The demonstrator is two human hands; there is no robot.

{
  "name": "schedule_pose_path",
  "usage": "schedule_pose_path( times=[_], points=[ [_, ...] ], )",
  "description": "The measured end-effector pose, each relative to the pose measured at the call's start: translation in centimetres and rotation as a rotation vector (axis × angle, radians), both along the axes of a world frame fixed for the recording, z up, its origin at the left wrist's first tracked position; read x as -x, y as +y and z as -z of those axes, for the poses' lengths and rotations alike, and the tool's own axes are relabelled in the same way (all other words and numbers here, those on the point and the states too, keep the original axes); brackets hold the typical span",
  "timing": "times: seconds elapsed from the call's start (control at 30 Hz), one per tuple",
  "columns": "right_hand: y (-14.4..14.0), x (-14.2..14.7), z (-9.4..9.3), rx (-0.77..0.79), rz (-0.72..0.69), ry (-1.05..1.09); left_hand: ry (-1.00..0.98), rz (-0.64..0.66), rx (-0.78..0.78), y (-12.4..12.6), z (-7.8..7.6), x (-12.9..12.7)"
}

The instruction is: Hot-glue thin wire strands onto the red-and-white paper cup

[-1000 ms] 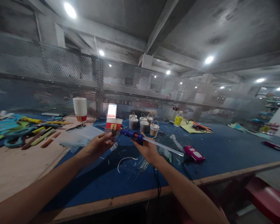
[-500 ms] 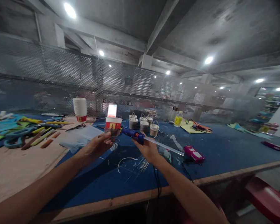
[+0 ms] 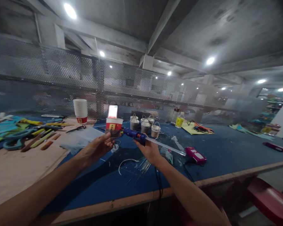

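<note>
1. Left hand (image 3: 97, 147): fingers curled, pinching a small dark cup-shaped piece (image 3: 113, 134) at the fingertips. The piece is held above the blue table mat (image 3: 226, 150). Its contents cannot be made out.
2. Right hand (image 3: 149, 150): closed around the grip of a blue glue gun (image 3: 134, 134). A clear glue stick (image 3: 166, 147) projects from the rear of the gun toward the right. The nozzle points left, just beside the held piece; contact between them cannot be confirmed.
3. One red-and-white paper cup (image 3: 114, 123) stands upright directly behind the held piece. Contents not visible.
4. One stack of white paper cups (image 3: 80, 110), nested, stands upright on the far left part of the table; the bottom cup shows a red band.
5. Four small grey baskets with handles (image 3: 145, 124) stand clustered behind the glue gun. Interiors cannot be seen.
6. Two bottles (image 3: 178, 118) stand side by side near the mesh screen; the nearer one carries a yellow label.
7. One pink device (image 3: 196, 155) lies on the mat, right of the glue stick.
8. Assorted scissors and hand tools (image 3: 25, 133) lie at far left; count not determinable.
</note>
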State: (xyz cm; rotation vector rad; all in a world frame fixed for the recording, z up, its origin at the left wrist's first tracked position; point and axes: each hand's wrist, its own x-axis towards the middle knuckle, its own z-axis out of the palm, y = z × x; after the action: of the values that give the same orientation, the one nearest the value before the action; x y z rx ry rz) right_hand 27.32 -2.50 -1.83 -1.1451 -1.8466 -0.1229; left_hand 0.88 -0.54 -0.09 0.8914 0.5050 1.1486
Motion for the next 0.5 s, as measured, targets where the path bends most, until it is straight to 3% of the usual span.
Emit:
schedule_pose_path(
  times=[0.17, 0.37, 0.5],
  points=[
    [-0.1, 0.1, -1.0, 0.146, 0.063, 0.106, -0.016, -0.028, 0.067, -0.6, -0.8, 0.0],
    [1.5, -0.6, -1.0, 0.634, -0.046, 0.417, 0.045, -0.055, 0.062, -1.1, -0.9, -0.1],
    [2.8, -1.2, -0.2, 0.706, -0.036, 0.402, 0.084, -0.059, 0.002, -1.4, -0.9, -0.5]
  ],
)
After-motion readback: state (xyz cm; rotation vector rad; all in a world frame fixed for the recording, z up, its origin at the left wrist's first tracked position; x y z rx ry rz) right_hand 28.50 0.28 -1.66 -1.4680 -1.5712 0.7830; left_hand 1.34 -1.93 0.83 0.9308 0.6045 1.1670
